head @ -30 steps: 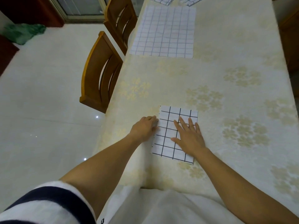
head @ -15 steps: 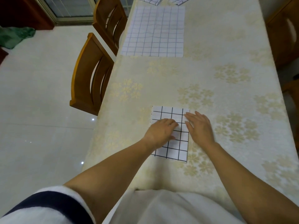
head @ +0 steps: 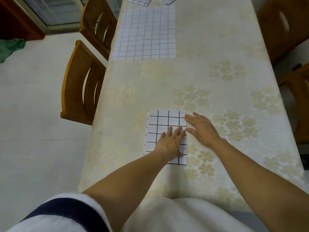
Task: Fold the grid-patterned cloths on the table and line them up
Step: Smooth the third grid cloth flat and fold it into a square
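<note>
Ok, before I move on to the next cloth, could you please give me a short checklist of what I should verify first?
1. The folded cloth lies flat with straight edges: ok.
2. Its lower layers match up: cannot tell, they are hidden underneath.
3. Both hands are free of it: not ok. The left hand lies flat on it, and the right hand has its fingertips at its right edge.
4. The unfolded cloth is spread flat with nothing on it: ok.
5. State of the far cloths: cannot tell, the frame cuts them off.
</note>
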Demonstrator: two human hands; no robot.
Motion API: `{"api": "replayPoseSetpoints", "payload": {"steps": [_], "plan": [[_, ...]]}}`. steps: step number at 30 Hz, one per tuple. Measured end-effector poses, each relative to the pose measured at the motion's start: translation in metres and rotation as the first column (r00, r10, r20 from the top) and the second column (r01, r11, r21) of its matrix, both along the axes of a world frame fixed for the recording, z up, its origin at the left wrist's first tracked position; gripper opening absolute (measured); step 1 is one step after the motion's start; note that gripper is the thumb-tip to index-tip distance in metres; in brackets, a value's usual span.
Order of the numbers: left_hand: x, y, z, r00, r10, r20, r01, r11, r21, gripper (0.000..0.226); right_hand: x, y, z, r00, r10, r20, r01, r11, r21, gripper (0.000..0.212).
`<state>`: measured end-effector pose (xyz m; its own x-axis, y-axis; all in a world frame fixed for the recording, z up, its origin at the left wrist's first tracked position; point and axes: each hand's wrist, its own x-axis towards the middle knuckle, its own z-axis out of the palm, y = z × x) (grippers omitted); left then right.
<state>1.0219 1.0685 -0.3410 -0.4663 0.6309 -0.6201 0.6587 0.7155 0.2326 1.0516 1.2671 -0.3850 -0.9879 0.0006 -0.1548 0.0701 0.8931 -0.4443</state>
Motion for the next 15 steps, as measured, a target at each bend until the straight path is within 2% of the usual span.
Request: {"api": "replayPoseSetpoints", "payload": {"steps": [4, 10, 15], "plan": [[-0.001, -0.001, -0.001, 1.0, 0.007, 0.015, -0.007, 1.0, 0.023, 0.098, 0.0, -0.001, 0.002, 1.0, -0.008, -0.002, 0.008, 1.0, -0.023, 0.05], [0.0, -0.003, -0.004, 1.0, -0.023, -0.006, 0.023, 1.0, -0.003, 0.099, -0.004, -0.005, 0.007, 0.988, -0.027, 0.149, -0.001, 0.982, 0.187, 0.056], [0.004, -0.006, -0.007, 0.998, -0.06, -0.025, 0.059, 0.998, -0.035, 0.103, -0.022, -0.002, 0.012, 0.968, -0.055, 0.245, -0.005, 0.971, 0.238, 0.071]]}}
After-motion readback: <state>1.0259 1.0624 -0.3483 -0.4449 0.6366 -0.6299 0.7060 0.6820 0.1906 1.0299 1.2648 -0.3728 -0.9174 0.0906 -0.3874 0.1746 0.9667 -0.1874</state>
